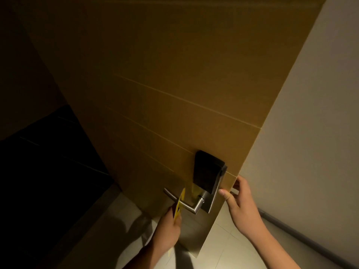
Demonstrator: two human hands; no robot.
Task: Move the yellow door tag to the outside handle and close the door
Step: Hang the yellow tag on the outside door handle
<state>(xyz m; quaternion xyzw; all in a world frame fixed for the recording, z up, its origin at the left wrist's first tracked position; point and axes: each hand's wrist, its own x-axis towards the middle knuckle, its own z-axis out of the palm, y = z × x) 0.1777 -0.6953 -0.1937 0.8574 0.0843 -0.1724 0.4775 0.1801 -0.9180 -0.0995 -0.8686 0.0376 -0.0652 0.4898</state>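
A brown wooden door (165, 94) stands open, its outer face toward me. On it are a black card-reader lock (207, 171) and a silver lever handle (182, 203). The yellow door tag (179, 202) hangs around the lever, seen nearly edge-on. My left hand (170, 230) grips the tag's lower part just below the lever. My right hand (240, 199) holds the door's free edge beside the lock, thumb on the outer face and fingers wrapped behind the edge.
A pale wall (310, 133) with a grey skirting strip (303, 237) runs along the right. Light floor tiles (219, 247) lie below the door. The left side is a dark floor area (48, 162) in shadow.
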